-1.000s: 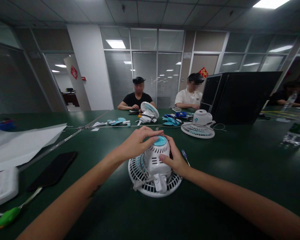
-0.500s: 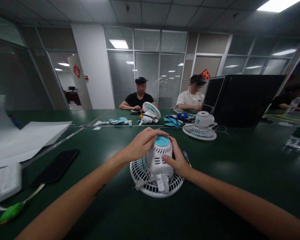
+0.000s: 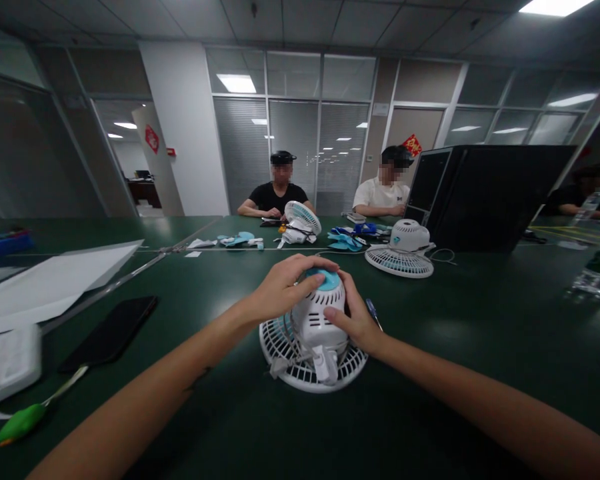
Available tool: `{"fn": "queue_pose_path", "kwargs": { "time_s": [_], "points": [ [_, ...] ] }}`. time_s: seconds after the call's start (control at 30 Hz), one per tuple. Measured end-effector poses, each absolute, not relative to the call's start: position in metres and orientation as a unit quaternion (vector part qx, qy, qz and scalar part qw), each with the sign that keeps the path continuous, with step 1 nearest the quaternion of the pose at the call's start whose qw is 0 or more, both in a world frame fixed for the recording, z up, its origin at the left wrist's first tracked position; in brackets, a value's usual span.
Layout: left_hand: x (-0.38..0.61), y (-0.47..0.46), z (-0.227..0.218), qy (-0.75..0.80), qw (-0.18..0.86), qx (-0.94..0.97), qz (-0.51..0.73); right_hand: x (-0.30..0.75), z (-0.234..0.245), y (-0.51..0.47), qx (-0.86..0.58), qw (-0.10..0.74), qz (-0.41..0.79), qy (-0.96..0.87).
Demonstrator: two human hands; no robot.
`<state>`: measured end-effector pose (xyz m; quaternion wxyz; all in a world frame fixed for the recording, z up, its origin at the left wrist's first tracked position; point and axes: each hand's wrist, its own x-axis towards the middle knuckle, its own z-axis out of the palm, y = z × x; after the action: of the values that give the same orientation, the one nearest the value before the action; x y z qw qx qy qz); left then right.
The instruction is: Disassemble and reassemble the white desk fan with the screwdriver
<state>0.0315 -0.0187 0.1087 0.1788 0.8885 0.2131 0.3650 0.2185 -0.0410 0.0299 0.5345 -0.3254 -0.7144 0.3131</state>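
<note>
A small white fan (image 3: 316, 319) lies grille-down on the green table in front of me, its motor housing pointing up. The round light-blue cap (image 3: 329, 281) tops the housing. Over the cap curls my left hand (image 3: 283, 283), thumb on its near side and fingers along its far edge. My right hand (image 3: 356, 320) grips the housing's right side, with the thumb across the front vents and the fingers mostly hidden behind. A white cord and plug (image 3: 325, 365) hang bundled at the front, resting on the grille.
Behind lie another upturned fan (image 3: 409, 239), a tilted fan (image 3: 300, 223) and blue fan blades (image 3: 347, 240). A pen (image 3: 374, 312) is close on the right. At left are a black phone (image 3: 109, 333) and paper sheets (image 3: 55, 287). A black computer case (image 3: 495, 197) stands right; two people sit opposite.
My left thumb has moved onto the blue cap. My right hand and the fan stay put. At far left, the raised paper has come down and a blue tray now shows.
</note>
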Motion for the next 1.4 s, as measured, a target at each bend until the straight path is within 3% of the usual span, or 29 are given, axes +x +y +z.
{"fn": "queue_pose_path", "kwargs": {
  "time_s": [0.57, 0.83, 1.0, 1.4],
  "points": [
    [0.032, -0.018, 0.113, 0.192, 0.186, 0.889, 0.371, 0.218, 0.030, -0.040, -0.308, 0.540, 0.306, -0.721],
    [0.043, -0.030, 0.110, 0.354, 0.139, 0.834, 0.399, 0.218, 0.033, -0.043, -0.317, 0.527, 0.329, -0.717],
    [0.043, -0.035, 0.113, 0.365, 0.126, 0.824, 0.414, 0.217, 0.034, -0.045, -0.320, 0.527, 0.334, -0.713],
    [0.035, -0.032, 0.119, 0.274, 0.225, 0.864, 0.357, 0.217, 0.032, -0.044, -0.320, 0.533, 0.322, -0.714]
  ]
}}
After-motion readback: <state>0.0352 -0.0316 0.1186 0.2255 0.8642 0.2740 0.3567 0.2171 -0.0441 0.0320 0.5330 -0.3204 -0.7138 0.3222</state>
